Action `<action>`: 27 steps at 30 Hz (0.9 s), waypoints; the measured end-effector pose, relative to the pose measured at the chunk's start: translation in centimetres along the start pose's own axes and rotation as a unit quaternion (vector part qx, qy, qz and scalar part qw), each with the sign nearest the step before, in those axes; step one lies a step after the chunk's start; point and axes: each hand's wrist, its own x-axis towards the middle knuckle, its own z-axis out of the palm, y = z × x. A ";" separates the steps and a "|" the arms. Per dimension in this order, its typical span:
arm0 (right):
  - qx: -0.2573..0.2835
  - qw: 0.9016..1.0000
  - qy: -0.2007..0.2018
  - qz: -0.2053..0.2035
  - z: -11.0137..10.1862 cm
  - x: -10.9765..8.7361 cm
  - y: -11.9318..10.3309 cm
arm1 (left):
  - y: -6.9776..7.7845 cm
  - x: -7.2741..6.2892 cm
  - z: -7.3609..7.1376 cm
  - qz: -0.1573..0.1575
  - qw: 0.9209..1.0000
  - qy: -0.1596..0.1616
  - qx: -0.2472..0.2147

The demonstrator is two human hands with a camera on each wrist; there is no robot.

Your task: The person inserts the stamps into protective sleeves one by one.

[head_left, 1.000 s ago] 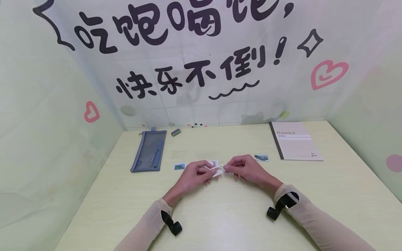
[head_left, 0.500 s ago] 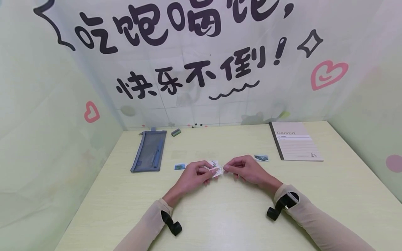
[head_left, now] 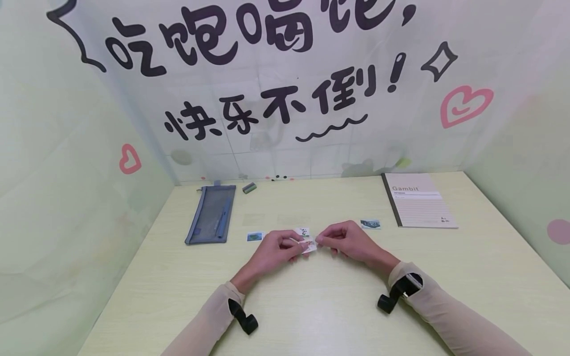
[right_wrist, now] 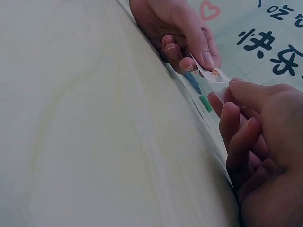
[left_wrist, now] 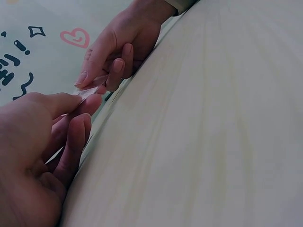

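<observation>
My left hand (head_left: 277, 251) pinches a small stamp-like picture card (head_left: 308, 245) between thumb and fingers, low over the table. Red and orange printing shows on its white face. Facing it, my right hand (head_left: 345, 240) pinches a piece of clear film (right_wrist: 220, 88) that reaches to the card's edge. In the right wrist view the film overlaps the end of the card. Just behind the left fingertips lies a card with a panda print (head_left: 304, 231), partly covered by that hand.
A blue picture card (head_left: 255, 236) lies left of the hands, and a bluish landscape card (head_left: 370, 224) lies to the right. Farther back are a blue mesh pencil pouch (head_left: 211, 214), a small green-grey block (head_left: 250, 188) and a notebook (head_left: 420, 202). Faint clear strips (head_left: 294, 218) lie mid-table.
The left hand has dipped slightly with the card, whose printed face now shows more plainly. More of the panda card behind it is visible. The right hand has barely moved.
</observation>
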 end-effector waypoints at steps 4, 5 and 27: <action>-0.006 1.000 0.005 0.002 0.1 0.0 0.0 | 0.0 0.0 0.0 0.003 1.000 -0.003 0.002; -0.006 1.000 0.006 0.003 0.1 0.0 0.0 | 0.0 0.0 0.0 0.005 1.000 -0.004 0.003; 0.008 0.999 0.031 0.006 0.4 -0.1 0.2 | -0.1 0.1 0.2 0.020 1.000 -0.004 -0.013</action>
